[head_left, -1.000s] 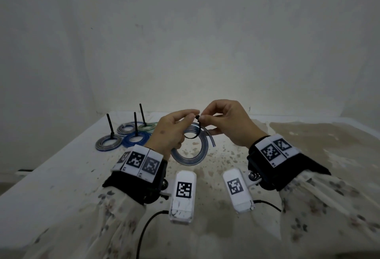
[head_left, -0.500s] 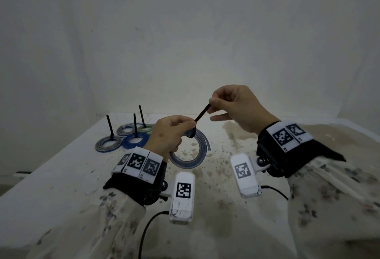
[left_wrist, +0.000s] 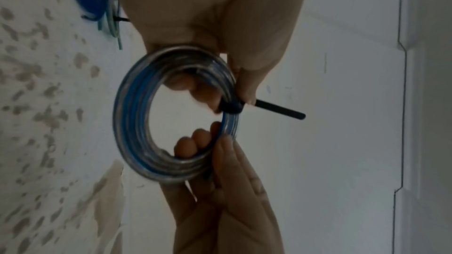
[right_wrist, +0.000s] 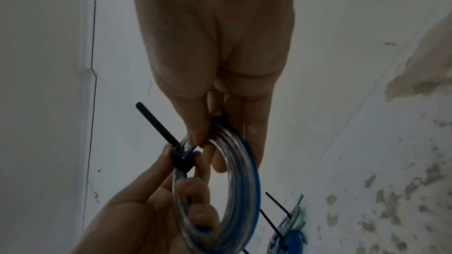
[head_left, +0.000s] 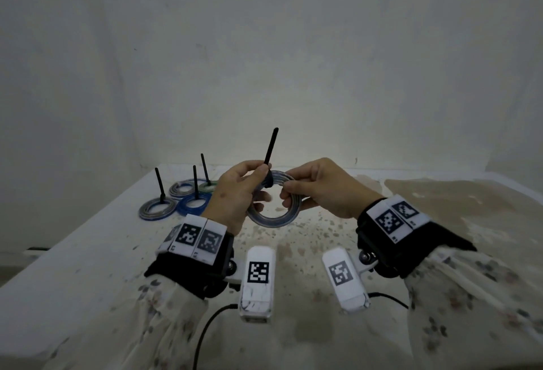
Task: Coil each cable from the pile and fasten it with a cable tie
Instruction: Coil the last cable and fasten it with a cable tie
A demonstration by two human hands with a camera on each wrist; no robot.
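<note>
Both hands held the coiled cable (head_left: 274, 208) above the table (head_left: 88, 252): left hand (head_left: 235, 196) pinched it at the black cable tie (head_left: 269, 164), right hand (head_left: 320, 190) gripped the opposite rim. Its tail stood upright, seemingly cinched.

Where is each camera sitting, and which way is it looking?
Head: on the head, looking down at both hands, sleeves, the coil and table.
Left wrist: along the left hand to the coil; right fingers show.
Right wrist: along the right hand; left hand below.
All share the coil and black cable tie.
</note>
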